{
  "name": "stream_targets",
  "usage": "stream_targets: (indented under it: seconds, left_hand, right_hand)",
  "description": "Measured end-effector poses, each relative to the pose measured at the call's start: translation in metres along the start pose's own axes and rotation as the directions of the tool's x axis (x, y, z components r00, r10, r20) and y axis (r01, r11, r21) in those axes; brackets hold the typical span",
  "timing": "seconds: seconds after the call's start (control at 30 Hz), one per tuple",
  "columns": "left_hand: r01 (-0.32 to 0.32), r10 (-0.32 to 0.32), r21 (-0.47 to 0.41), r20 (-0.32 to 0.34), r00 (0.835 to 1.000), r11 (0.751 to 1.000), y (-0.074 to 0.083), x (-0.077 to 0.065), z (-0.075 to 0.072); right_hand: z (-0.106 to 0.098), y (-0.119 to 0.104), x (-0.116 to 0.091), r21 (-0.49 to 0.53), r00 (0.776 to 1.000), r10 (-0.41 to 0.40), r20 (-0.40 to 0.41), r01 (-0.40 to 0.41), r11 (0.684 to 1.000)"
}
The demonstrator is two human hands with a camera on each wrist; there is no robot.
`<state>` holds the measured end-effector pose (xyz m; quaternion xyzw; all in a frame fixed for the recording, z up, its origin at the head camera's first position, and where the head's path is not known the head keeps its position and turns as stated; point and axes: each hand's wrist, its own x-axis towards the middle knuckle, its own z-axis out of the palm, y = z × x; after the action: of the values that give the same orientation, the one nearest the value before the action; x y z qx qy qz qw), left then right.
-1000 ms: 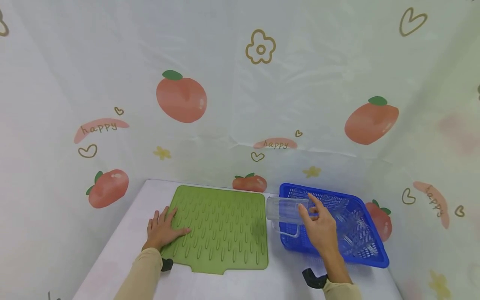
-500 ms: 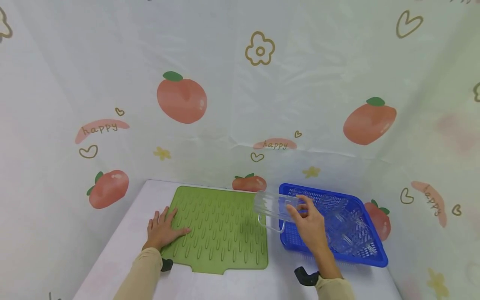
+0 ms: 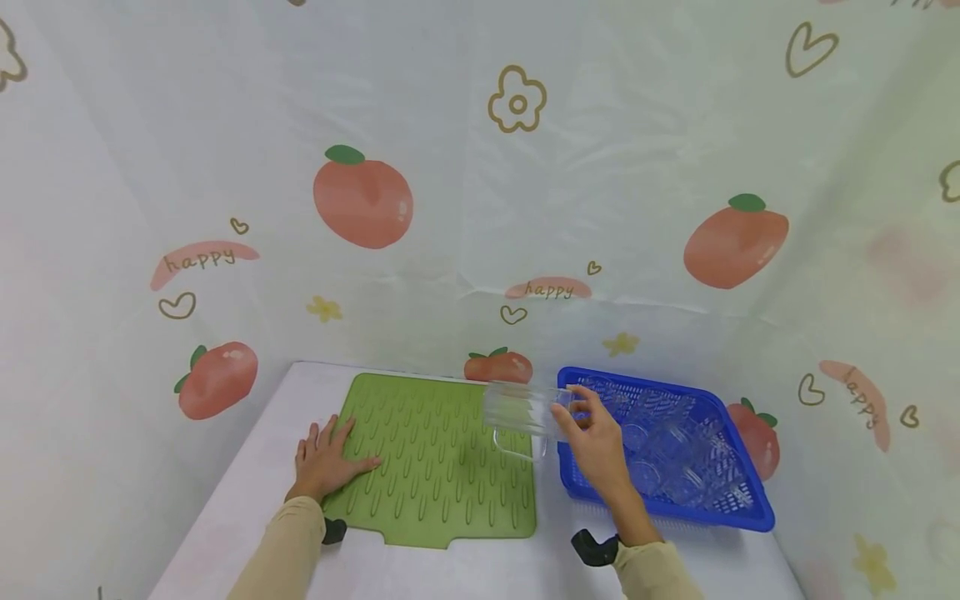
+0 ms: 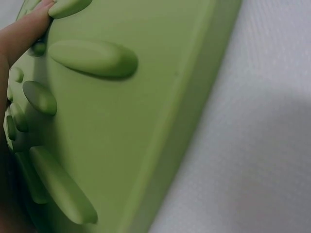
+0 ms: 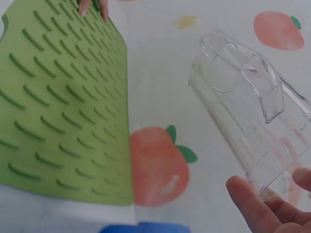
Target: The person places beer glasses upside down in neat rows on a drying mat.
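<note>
Mat (image 3: 435, 479) left, basket (image 3: 738, 437) right — both on the table (image 3: 517, 575).

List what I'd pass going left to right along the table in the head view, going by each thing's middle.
Left hand, green mat, clear mug with a handle, right hand, blue basket.

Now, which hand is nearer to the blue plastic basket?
Right. In the head view, the right hand overlaps the basket; the left hand rests on the green ridged mat, farther left.
</note>
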<state>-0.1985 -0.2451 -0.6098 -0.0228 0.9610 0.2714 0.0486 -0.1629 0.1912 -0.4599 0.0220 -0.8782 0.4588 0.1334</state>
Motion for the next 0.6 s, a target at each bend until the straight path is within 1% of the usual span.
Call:
stream_targets:
  seconds: [0.1,0.2,0.33,0.43,0.6]
  left_hand:
    - [0.005,-0.005,0.001,0.018,1.0,1.0,-0.002,0.001,0.002]
    - [0.002,-0.002,0.001,0.018,1.0,1.0,-0.004,0.001,0.004]
    - [-0.02,0.019,-0.016,-0.02,1.0,1.0,-0.005,0.0,0.004]
    - [-0.025,0.024,-0.026,-0.028,0.999,0.999,-0.004,-0.001,0.001]
    - [0.004,-0.004,-0.002,0.019,1.0,1.0,0.0,0.0,-0.002]
  right_hand:
    - [0.007,-0.002,0.001,0.024,1.0,0.01,-0.001,-0.01,1.0]
    - [0.014,-0.004,0.003,0.05,0.998,0.055,0.014,-0.055,0.997]
    - [0.023,-0.006,0.007,0.102,0.993,0.107,0.057,-0.112,0.988]
    - [0.028,-0.009,0.011,0.138,0.988,0.13,0.08,-0.14,0.981]
    - [0.037,-0.011,0.016,0.187,0.985,0.143,0.099,-0.159,0.969]
